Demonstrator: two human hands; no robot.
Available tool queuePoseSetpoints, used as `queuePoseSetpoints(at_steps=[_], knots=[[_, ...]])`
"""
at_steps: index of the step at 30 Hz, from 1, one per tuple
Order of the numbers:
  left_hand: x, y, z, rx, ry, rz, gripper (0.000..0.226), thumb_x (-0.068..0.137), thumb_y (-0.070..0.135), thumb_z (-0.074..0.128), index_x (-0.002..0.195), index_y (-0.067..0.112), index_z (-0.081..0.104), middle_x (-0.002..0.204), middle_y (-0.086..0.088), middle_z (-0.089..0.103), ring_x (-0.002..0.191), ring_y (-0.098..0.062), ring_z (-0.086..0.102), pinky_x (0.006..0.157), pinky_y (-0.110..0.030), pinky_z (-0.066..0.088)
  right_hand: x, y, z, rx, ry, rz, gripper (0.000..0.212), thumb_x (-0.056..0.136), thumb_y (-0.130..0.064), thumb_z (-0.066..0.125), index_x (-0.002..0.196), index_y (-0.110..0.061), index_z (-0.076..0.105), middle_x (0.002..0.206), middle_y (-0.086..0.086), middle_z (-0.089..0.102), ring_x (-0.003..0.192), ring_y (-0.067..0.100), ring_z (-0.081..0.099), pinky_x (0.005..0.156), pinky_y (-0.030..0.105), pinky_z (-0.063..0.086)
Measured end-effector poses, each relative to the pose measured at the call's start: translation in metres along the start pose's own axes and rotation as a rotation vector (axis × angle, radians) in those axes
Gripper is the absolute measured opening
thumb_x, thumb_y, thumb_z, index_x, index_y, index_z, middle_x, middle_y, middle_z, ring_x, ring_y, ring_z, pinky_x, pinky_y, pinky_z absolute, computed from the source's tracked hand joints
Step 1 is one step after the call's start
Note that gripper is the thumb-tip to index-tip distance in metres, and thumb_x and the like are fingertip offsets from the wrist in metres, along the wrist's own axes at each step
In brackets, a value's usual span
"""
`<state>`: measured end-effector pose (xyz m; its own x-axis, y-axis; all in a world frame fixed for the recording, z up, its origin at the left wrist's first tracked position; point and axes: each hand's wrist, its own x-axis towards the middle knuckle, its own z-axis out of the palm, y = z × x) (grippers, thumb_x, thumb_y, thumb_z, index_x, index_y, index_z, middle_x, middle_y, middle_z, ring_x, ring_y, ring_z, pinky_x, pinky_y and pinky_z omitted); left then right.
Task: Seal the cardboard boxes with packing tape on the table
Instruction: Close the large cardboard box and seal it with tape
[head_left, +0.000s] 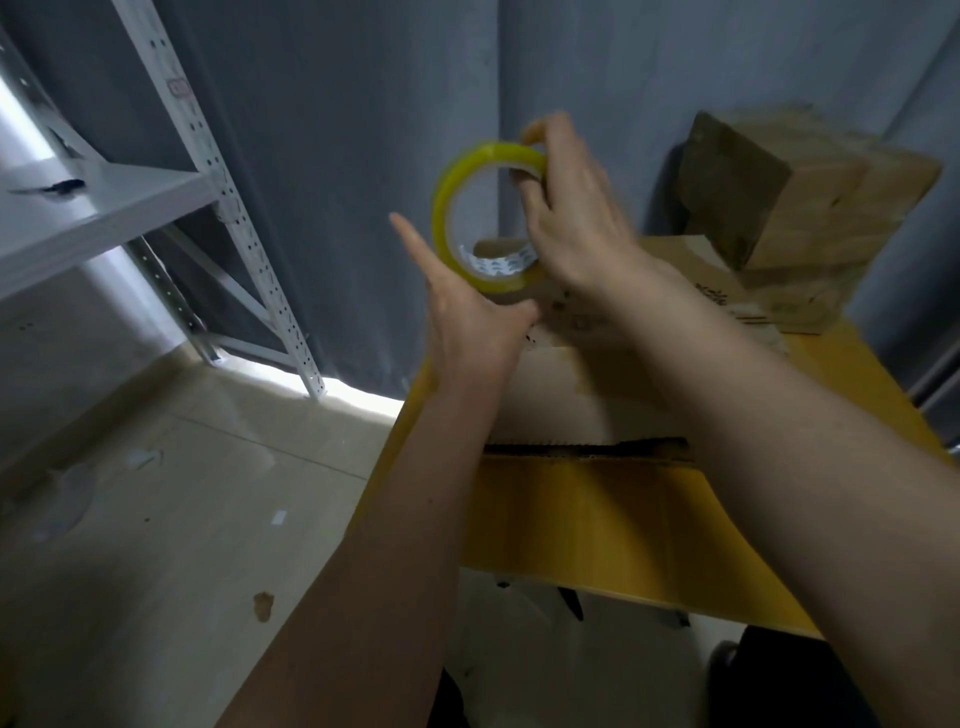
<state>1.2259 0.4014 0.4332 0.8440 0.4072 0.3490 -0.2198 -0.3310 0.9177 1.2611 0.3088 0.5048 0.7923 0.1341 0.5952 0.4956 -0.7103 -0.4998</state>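
Two bare hands work above the near box, and one yellowish roll of packing tape (485, 215) is held up in the air over the far left part of the table (582, 525). The right hand (574, 218) grasps the roll at its right side, fingers curled through the core and over the outer rim. The left hand (467, 306) is just below and left of the roll with its fingers straight and spread, the forefinger pointing up beside the roll's left edge; whether it touches the tape cannot be told, since the frame is blurred. Beneath both wrists lies a cardboard box (561, 384) on the yellow table, a dark gap showing along its near edge. Further right and far, stacked boxes (795, 208) stand tilted against a grey curtain (337, 156). On the left is a white metal shelf rack (208, 171) over a pale tiled floor (171, 519).
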Motion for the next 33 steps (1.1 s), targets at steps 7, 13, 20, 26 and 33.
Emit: queuePoseSetpoints(at_steps=[7, 13, 20, 26, 33], knots=[[-0.009, -0.001, 0.007, -0.297, 0.293, 0.191, 0.116, 0.072, 0.013, 0.085, 0.156, 0.015, 0.005, 0.147, 0.000, 0.038, 0.134, -0.012, 0.044, 0.102, -0.019, 0.045, -0.001, -0.020, -0.001, -0.177, -0.112, -0.140, 0.031, 0.099, -0.026, 0.041, 0.127, -0.014, 0.044, 0.119, 0.011, 0.051, 0.112, 0.031, 0.050, 0.087, 0.039, 0.042], [-0.006, 0.000, 0.006, -0.344, 0.353, 0.166, 0.111, 0.067, 0.009, 0.087, 0.152, 0.005, 0.016, 0.145, 0.001, 0.031, 0.132, -0.002, 0.034, 0.104, -0.006, 0.030, -0.009, 0.007, 0.001, 0.440, -0.033, 0.134, 0.019, 0.094, -0.005, 0.042, 0.108, -0.012, 0.054, 0.100, 0.002, 0.056, 0.096, 0.015, 0.053, 0.083, 0.026, 0.042], [-0.005, 0.006, 0.009, -0.464, 0.374, -0.052, 0.107, 0.071, 0.018, 0.086, 0.151, 0.015, 0.016, 0.147, -0.004, 0.038, 0.130, -0.012, 0.045, 0.105, -0.019, 0.040, -0.034, 0.036, 0.028, -0.082, -0.308, -0.062, 0.032, 0.089, -0.001, 0.045, 0.097, -0.014, 0.073, 0.141, 0.013, 0.042, 0.133, 0.028, 0.029, 0.112, 0.031, 0.023], [-0.004, 0.007, 0.010, -0.459, 0.393, -0.063, 0.104, 0.072, 0.013, 0.086, 0.150, 0.012, 0.017, 0.146, -0.007, 0.039, 0.129, -0.013, 0.046, 0.102, -0.015, 0.042, -0.039, 0.034, 0.034, -0.195, -0.279, -0.259, 0.028, 0.088, -0.006, 0.046, 0.107, -0.002, 0.066, 0.149, 0.013, 0.033, 0.141, 0.032, 0.020, 0.115, 0.047, 0.023], [-0.003, 0.005, 0.011, -0.471, 0.411, -0.108, 0.104, 0.072, 0.018, 0.086, 0.150, 0.013, 0.017, 0.147, -0.007, 0.040, 0.132, -0.016, 0.045, 0.107, -0.026, 0.041, -0.040, 0.036, 0.036, -0.309, -0.361, -0.242, 0.033, 0.092, -0.013, 0.046, 0.118, -0.010, 0.066, 0.158, 0.011, 0.018, 0.147, 0.031, 0.004, 0.119, 0.045, 0.011]])
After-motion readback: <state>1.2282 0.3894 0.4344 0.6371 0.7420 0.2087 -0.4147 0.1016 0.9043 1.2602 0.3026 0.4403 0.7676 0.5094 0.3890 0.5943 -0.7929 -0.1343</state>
